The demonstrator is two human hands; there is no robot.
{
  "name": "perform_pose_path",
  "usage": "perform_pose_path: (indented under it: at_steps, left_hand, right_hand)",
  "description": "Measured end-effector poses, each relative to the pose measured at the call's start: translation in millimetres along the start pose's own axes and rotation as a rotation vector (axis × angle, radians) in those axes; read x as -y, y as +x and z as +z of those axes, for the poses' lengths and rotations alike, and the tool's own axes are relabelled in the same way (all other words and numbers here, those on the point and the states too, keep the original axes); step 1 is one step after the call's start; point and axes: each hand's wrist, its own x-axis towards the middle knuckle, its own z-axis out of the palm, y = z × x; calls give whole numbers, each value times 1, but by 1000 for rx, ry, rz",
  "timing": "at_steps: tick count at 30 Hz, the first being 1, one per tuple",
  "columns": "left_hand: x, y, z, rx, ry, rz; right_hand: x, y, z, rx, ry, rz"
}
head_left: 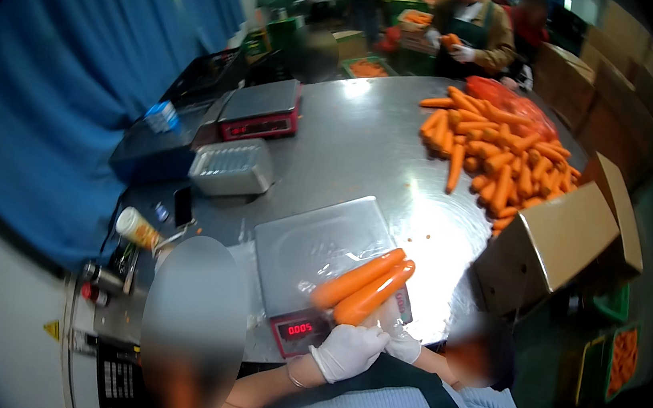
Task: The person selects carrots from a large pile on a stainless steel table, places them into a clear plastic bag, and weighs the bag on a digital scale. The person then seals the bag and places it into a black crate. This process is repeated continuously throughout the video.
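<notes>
Two orange carrots (362,287) lie side by side inside a clear plastic bag (395,317), tilted above the front right part of a digital scale (321,252). My left hand (349,351), in a white glove, pinches the gathered near end of this bag. Close beside it, my right hand (404,347), also gloved, is at the same end of the bag; its fingers are partly hidden by the plastic and my left hand. The scale has a flat metal plate and a lit red display (299,329) on its near side.
A pile of loose carrots (507,158) and a red net bag (513,104) cover the far right. An open cardboard box (565,231) stands at the right edge. Leftward are a second scale (262,106), stacked trays (233,166), a phone (183,206) and a cup (136,228). A co-worker (479,34) holds carrots.
</notes>
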Motion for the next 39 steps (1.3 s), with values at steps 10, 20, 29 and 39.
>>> perform_pose_path:
  at_steps: [10, 20, 29, 39]
  left_hand:
    - [1, -198, -171, -1152, -1226, -654]
    - [12, -454, -107, -1959, -609, -978]
    - [231, -552, 51, -2412, -1283, -858]
    - [240, -544, 23, -2060, -1089, -1381]
  right_hand:
    - [-28, 30, 66, -137, -1038, 473]
    - [-19, 42, 27, -188, -1394, 447]
    - [-34, 51, 33, -311, -1434, 481]
    - [-8, 15, 40, -486, -1290, 310]
